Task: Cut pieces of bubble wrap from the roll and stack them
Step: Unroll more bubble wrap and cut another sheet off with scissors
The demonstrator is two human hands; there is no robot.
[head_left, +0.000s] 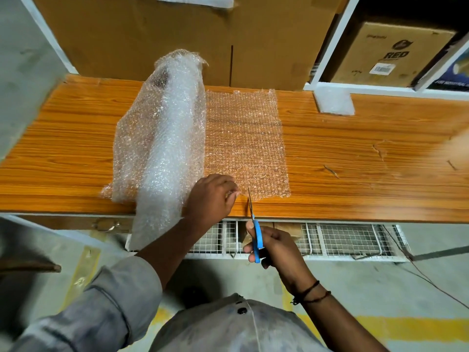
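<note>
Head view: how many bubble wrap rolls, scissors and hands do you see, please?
bubble wrap roll: 1
scissors: 1
hands: 2, the left hand and the right hand
Total: 4

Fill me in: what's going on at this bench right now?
A person is cutting bubble wrap. The bubble wrap roll lies on the wooden table, its near end overhanging the front edge, with an unrolled sheet spread flat to its right. The left hand pinches the sheet's near edge while the right hand holds blue-handled scissors, blades at that edge, so the cut is only starting. Loose wrap left of the roll may be cut pieces; unclear.
</note>
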